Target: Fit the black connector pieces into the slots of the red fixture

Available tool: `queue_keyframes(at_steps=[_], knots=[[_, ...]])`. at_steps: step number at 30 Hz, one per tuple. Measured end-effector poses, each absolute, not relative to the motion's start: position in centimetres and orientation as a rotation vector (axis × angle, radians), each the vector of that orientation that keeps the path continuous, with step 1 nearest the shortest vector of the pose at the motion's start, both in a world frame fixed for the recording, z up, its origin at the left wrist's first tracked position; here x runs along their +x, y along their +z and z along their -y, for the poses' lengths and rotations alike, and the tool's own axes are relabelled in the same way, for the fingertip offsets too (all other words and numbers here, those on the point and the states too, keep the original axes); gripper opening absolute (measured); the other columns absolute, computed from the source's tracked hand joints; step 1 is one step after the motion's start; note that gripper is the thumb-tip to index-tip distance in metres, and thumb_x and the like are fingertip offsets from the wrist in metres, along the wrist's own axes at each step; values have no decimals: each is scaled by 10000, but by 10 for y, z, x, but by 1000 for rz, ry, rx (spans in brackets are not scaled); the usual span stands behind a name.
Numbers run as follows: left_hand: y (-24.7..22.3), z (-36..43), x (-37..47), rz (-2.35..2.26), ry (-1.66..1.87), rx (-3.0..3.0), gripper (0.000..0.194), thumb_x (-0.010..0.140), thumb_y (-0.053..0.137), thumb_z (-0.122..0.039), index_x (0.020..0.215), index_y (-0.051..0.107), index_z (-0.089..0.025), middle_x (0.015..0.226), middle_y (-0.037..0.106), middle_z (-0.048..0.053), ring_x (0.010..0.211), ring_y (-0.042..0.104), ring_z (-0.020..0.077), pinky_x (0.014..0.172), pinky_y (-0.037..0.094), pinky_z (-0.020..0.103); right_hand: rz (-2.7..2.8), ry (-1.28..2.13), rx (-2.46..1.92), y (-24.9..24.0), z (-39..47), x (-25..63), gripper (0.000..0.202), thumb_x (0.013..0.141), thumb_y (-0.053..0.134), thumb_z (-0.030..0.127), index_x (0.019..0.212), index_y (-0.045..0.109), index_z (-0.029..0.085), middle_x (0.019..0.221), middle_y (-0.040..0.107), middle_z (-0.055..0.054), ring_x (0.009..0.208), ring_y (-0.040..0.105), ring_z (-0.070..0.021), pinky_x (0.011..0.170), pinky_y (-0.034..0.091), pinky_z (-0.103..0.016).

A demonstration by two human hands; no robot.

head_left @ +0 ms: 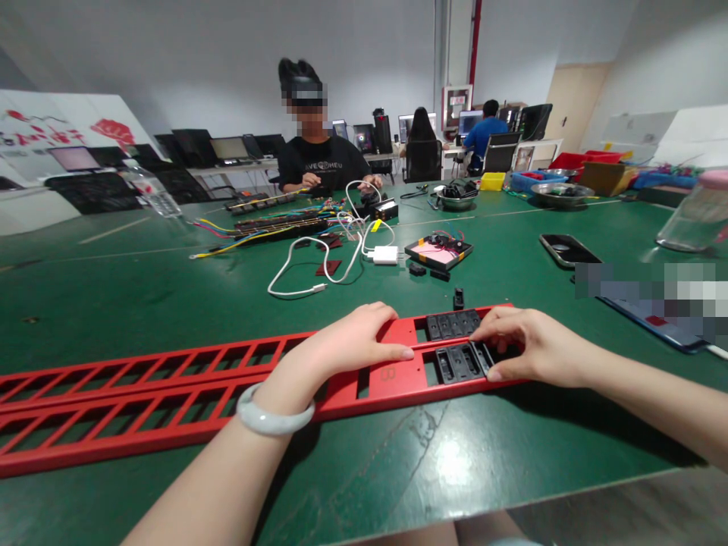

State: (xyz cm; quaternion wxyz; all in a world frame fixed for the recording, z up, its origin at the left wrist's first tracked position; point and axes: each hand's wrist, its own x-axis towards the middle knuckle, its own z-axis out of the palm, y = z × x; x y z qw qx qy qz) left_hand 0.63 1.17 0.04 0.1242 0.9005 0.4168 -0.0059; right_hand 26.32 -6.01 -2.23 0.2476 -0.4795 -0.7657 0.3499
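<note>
A long red frame [341,406] with two parallel rows of slots lies across the table in front of me. My left hand [356,337] is laid over it, thumb on the flat panel marked "B" and fingers bent over the far rail, holding it. At the frame's right end, my right hand [520,345] is closed, with thumb and fingers pinching a black plastic piece [482,358] that stands tilted in the near row. Beside that piece, several black plastic blocks [458,364] sit in the near row. More blocks [452,326] fill part of the far row.
Beyond the frame lie a loose black block [459,298], a white charger [385,255] with its cable, and a black tray [440,250] of wires. Phones [569,250] lie to the right, near a clear jar [691,216]. A co-worker [324,155] sits opposite, behind bundled wires [278,227].
</note>
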Motion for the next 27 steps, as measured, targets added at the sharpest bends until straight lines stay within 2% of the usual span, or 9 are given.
queue_keyframes(at_steps=[7, 13, 16, 20, 27], knots=[[0, -12, 6, -1211, -9, 2621, 591, 649, 421, -680, 982, 511, -200, 969, 521, 53, 875, 485, 211, 728, 370, 284, 2088, 1008, -1331, -22, 58, 266, 443, 552, 703, 303, 961, 616, 158, 902, 575, -57, 678, 518, -139, 618, 435, -279], [-1, -13, 6, -1200, -17, 2637, 595, 655, 416, -681, 995, 503, -200, 968, 519, 50, 864, 488, 207, 723, 375, 284, 2036, 1057, -1325, -23, 54, 264, 230, 717, 551, 271, 900, 612, 146, 890, 571, -67, 694, 542, -133, 615, 440, -263], [0, -13, 6, -1197, -13, 2635, 587, 661, 422, -671, 1006, 497, -202, 979, 515, 50, 882, 486, 209, 738, 376, 284, 2025, 976, -1377, -25, 53, 261, 230, 670, 599, 268, 864, 608, 145, 813, 552, -43, 625, 518, -114, 561, 427, -246], [0, -13, 5, -1197, -16, 2631, 575, 665, 425, -665, 996, 501, -201, 974, 513, 54, 892, 485, 212, 745, 378, 286, 2069, 1045, -1380, -23, 52, 262, 337, 602, 662, 302, 892, 583, 148, 738, 520, -8, 610, 483, -107, 539, 402, -233], [-3, -13, 4, -1180, 2, 2663, 561, 671, 419, -660, 981, 504, -200, 961, 524, 55, 864, 491, 209, 729, 382, 287, 2169, 1016, -1360, -19, 53, 263, 342, 615, 654, 307, 900, 537, 157, 697, 461, 19, 620, 434, -101, 540, 352, -219]])
